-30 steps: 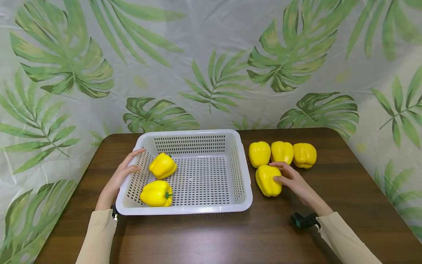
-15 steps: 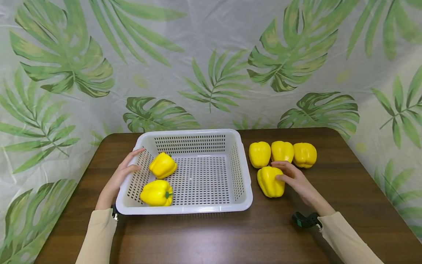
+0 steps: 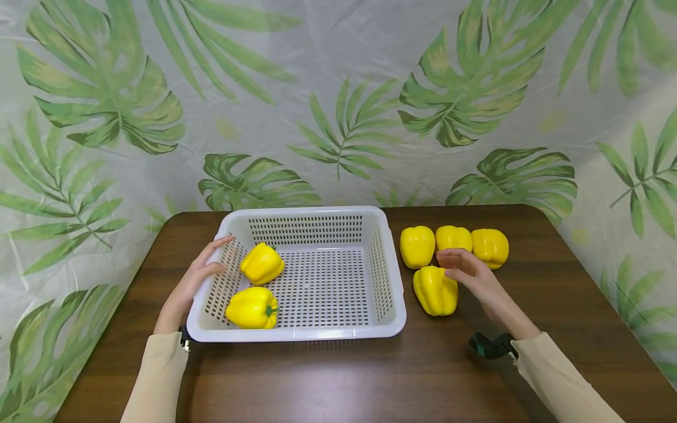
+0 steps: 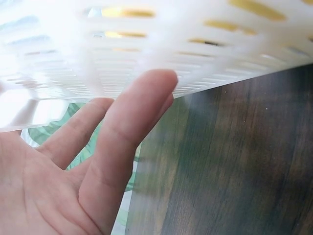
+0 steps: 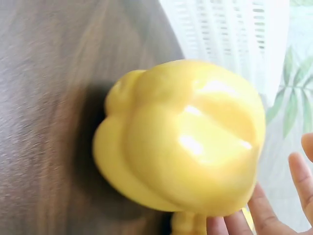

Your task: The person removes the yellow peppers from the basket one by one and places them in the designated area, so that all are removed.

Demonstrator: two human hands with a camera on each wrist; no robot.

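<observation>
In the head view a white slotted plastic basket (image 3: 349, 334) holds two yellow bell peppers, one farther back (image 3: 262, 264) and one nearer (image 3: 252, 308). My left hand (image 3: 186, 289) rests at the basket's left rim, its fingers spread and fairly straight. To the right of the basket lies another yellow bell pepper (image 3: 435, 292) on the table. My right hand (image 3: 480, 281) is beside it, thumb close to its upper right side, fingers behind it. The right wrist view shows this pepper (image 5: 181, 137) with loosely extended fingers (image 5: 264, 210) at its edge; contact is unclear.
Behind the right hand, three more yellow bell peppers stand in a row: left (image 3: 417, 247), middle (image 3: 454, 236) and right (image 3: 490, 248). All sits on a dark wooden table (image 3: 328, 388). A leaf-patterned cloth (image 3: 344, 129) hangs behind it.
The near right pepper has shifted slightly right and turned a little. My right hand's fingers have loosened and drawn slightly up from it. The left hand stays at the basket.
</observation>
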